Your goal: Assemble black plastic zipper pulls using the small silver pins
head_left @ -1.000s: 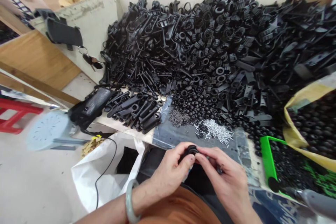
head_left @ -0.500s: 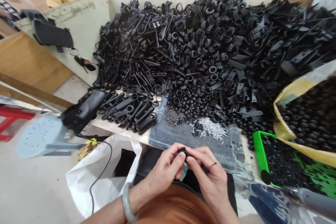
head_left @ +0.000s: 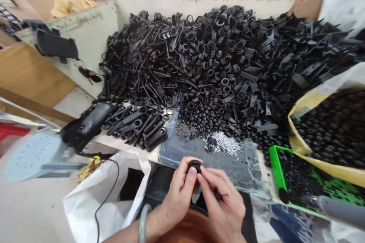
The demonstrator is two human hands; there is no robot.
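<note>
My left hand (head_left: 180, 188) grips a round black plastic part (head_left: 195, 164) between thumb and fingers, just off the near edge of the bench. My right hand (head_left: 224, 201) is closed, its thumb and fingertips pinched at the right side of that part. A dark bit shows among the right fingers, too hidden to name. Beyond the hands, a grey mat (head_left: 182, 153) bears silver pins (head_left: 226, 144) and a heap of tiny dark pieces (head_left: 185, 131). Black balls (head_left: 203, 117) lie just behind them.
A big pile of black plastic parts (head_left: 171, 53) fills the bench back. Lever-shaped parts (head_left: 137, 125) lie at left. On the right are a yellow-edged bag (head_left: 299, 136) of black balls, a green tray (head_left: 275, 171) and a grey tool (head_left: 339, 207). A white sack (head_left: 82, 201) hangs below left.
The round part is turned so its face shows more. A thin dark end that stuck out past my right fingers is out of sight. The head view has shifted slightly.
</note>
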